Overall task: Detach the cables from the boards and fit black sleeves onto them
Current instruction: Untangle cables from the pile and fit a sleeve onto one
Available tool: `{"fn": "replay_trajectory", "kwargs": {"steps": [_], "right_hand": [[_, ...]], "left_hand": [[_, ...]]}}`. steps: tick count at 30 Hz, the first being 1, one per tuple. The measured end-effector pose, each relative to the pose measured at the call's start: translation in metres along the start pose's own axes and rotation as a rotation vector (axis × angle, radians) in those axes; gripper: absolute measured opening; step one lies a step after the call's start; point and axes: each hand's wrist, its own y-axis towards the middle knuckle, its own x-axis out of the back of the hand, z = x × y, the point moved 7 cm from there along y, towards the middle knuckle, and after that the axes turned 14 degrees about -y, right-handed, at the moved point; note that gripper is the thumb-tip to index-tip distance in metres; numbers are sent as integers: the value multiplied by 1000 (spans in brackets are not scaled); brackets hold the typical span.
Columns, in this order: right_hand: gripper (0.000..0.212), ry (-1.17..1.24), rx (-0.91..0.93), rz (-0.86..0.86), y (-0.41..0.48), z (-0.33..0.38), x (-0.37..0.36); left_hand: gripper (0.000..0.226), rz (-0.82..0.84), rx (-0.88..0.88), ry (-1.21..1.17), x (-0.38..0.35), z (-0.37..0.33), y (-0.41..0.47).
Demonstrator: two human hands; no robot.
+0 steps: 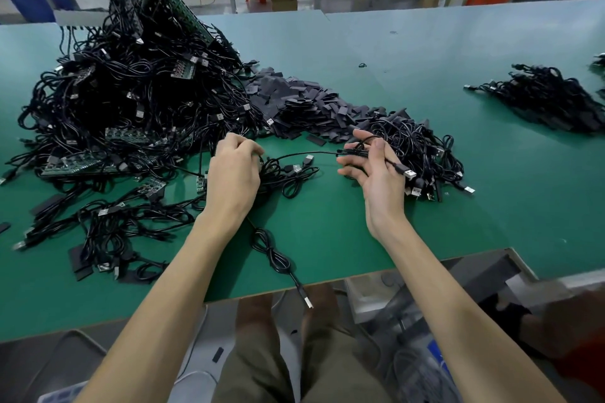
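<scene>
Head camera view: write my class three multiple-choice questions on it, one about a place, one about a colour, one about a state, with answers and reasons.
1. Where is the heap of black sleeves?
A. On the floor.
B. On the table, between the big pile of cables and boards and the smaller cable pile.
C. At the table's near edge.
2. What colour is the table top?
A. Red.
B. White.
C. Green.
3. What is the right hand doing?
A. Holding a cable with a USB plug.
B. Lying flat and empty.
C. Gripping a board.
Answers: 1 B, the sleeves lie between both piles; 2 C, green shows all round the piles; 3 A, its thumb pins the cable across the fingers.
</scene>
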Motion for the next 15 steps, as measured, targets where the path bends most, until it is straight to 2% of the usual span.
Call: {"fn": "replay_trajectory", "kwargs": {"steps": [5,8,15], "right_hand": [[39,-10,34,-11,0,1,-1],[41,-15,44,10,0,1,-2],[40,-41,62,43,0,1,-5]], "left_hand": [[17,-54,-2,47,5,-2,-2],[20,-60,59,94,4,5,-3],[56,64,140,137,0,8,-1]]}}
